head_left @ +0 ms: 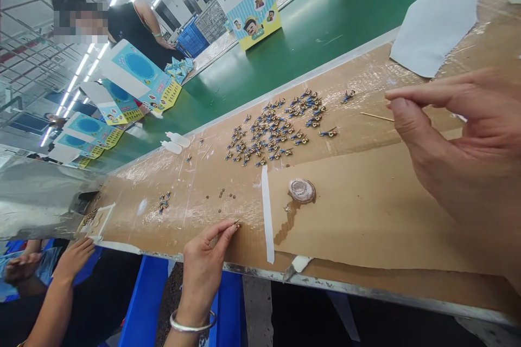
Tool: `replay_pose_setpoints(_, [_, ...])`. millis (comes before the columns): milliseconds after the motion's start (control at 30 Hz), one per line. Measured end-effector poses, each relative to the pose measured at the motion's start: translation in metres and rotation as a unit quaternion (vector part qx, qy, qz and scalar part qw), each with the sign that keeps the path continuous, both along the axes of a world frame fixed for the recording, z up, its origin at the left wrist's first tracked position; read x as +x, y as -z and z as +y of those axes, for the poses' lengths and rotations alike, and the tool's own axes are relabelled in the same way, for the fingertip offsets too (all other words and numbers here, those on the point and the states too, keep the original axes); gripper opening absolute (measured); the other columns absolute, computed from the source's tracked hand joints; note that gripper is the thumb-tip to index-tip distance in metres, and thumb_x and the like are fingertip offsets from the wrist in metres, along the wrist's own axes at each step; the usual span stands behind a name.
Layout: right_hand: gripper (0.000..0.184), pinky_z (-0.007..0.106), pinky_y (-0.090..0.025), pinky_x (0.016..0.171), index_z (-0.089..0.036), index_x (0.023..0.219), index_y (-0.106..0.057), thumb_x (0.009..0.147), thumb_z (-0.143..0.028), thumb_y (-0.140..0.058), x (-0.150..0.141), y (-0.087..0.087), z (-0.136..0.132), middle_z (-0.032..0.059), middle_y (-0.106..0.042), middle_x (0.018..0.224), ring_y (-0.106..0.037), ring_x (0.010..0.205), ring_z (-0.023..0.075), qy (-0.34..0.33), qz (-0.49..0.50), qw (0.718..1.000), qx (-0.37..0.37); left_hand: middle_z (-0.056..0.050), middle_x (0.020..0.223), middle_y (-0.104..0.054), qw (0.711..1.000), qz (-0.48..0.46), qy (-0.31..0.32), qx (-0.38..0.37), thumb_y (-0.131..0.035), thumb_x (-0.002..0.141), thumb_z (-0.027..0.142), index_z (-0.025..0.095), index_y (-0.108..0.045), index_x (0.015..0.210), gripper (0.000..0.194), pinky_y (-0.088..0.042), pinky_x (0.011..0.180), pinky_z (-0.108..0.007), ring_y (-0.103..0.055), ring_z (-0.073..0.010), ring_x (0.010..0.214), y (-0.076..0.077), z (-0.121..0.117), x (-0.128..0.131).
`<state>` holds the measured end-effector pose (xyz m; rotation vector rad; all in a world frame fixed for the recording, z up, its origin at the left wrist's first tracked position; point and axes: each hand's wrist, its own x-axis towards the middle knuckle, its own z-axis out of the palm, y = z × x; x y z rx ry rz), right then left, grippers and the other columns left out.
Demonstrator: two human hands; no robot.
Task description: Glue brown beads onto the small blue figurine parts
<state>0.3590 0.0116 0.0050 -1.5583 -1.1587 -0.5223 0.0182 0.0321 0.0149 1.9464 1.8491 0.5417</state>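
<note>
My left hand (202, 268), with a silver bangle on the wrist, rests at the near edge of the cardboard-covered bench (366, 217). Its thumb and forefinger pinch a tiny dark piece (237, 223) against the board. My right hand (459, 141) hovers close to the camera at the right. Its thumb and forefinger are drawn together at the end of a thin wooden stick (376, 116), which points left just above the board. Several small blue-and-gold figures (277, 130) lie scattered in the middle of the bench, beyond both hands. A small clear round dish (302, 190) sits between my hands.
A white tape strip (266, 214) runs down the board. Loose dark beads (226, 195) and small white bottles (174, 143) lie to the left, and a white sheet (439, 16) at the far right. Behind runs a green belt (325, 21) with printed boxes (140, 73). A co-worker's hand (73, 260) is at bottom left.
</note>
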Motion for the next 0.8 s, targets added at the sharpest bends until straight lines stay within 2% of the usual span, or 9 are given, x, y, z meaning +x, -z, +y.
replay_pose_setpoints(367, [0.016,0.031,-0.049,0.072,-0.017,0.092,-0.068,0.083,-0.025,-0.059,0.0003,0.0006,0.0006,0.0064,-0.066,0.084,-0.061,0.079,0.0160,-0.006,0.006,1.000,-0.001,-0.001,0.088,-0.076,1.000,0.001,0.012,0.021,-0.067,0.073,0.034,0.024,-0.074,0.082,0.016,-0.055,0.084,-0.036,-0.070,-0.0223,0.086,-0.0035,-0.0019,0.0061])
replay_pose_setpoints(533, [0.016,0.030,-0.049,0.073,-0.015,0.093,-0.068,0.083,-0.025,-0.058,0.0008,0.0003,-0.0002,0.0072,-0.066,0.084,-0.061,0.080,0.0160,-0.005,-0.004,1.000,-0.003,-0.001,0.086,-0.076,0.999,0.007,0.023,0.025,-0.067,0.072,0.036,0.024,-0.075,0.081,0.016,-0.057,0.080,-0.035,-0.070,-0.0227,0.084,-0.0039,0.0004,0.0062])
replay_pose_setpoints(800, [0.014,0.029,-0.050,0.070,-0.015,0.091,-0.068,0.081,-0.021,-0.061,-0.0009,-0.0004,0.0004,0.0064,-0.067,0.082,-0.061,0.077,0.0155,-0.005,-0.015,1.000,0.015,-0.001,0.087,-0.075,0.999,0.016,0.017,0.026,-0.066,0.074,0.036,0.025,-0.074,0.082,0.016,-0.055,0.083,-0.036,-0.069,-0.0220,0.087,-0.0031,-0.0015,0.0063])
